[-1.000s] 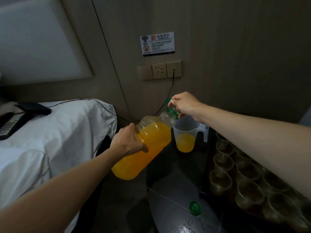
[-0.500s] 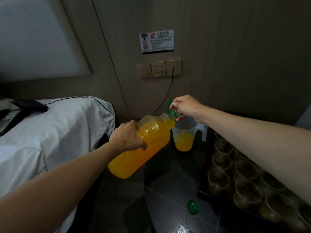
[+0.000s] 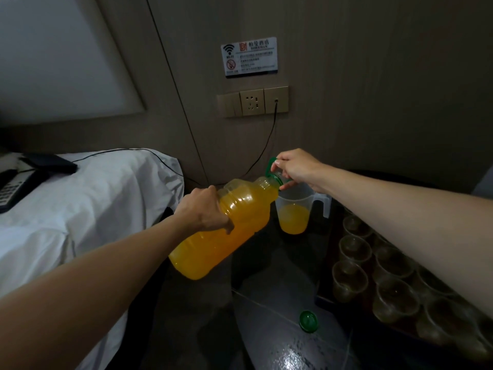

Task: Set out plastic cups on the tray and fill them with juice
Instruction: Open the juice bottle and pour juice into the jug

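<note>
A big clear bottle of orange juice (image 3: pixel 234 231) is tilted with its open neck over a clear plastic jug (image 3: pixel 294 212) that holds some juice at its bottom. My left hand (image 3: pixel 205 212) grips the bottle's body from the left. My right hand (image 3: pixel 296 168) holds the green carry handle at the bottle's neck. Several empty clear plastic cups (image 3: pixel 354 248) stand in rows on a dark tray (image 3: pixel 324 296) at the right; my right forearm hides some of them. The green bottle cap (image 3: pixel 309 320) lies on the dark glossy table.
A white-covered bed (image 3: pixel 80 198) with a phone and a remote lies at the left. A black cable hangs from the wall socket (image 3: pixel 253 102) down behind the jug. The dark table (image 3: pixel 274 303) spreads between bottle and tray.
The bottle and both hands stay over the jug, with the neck raised slightly. The view has shifted a little. The juice level in the jug looks the same.
</note>
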`<act>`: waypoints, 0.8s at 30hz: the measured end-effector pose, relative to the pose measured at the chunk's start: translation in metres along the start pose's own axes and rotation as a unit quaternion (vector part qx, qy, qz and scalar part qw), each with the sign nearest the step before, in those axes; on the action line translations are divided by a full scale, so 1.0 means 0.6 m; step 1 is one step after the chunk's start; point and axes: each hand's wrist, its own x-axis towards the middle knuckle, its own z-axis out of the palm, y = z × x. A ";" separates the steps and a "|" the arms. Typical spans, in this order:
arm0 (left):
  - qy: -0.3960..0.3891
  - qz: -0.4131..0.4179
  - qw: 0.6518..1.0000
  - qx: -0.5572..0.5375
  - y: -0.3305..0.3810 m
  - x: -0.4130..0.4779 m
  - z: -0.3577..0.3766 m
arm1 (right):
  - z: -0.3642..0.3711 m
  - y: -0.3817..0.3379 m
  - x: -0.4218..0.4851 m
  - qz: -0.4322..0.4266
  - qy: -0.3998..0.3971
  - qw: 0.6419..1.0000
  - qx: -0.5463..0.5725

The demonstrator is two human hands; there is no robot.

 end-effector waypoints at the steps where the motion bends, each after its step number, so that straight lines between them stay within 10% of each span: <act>1: -0.004 0.000 1.000 0.002 0.000 0.001 0.000 | 0.000 0.002 0.001 0.003 -0.001 1.000 0.000; 24: -0.034 0.005 0.998 0.050 0.011 0.020 -0.020 | -0.001 0.015 0.018 0.023 0.003 1.000 0.002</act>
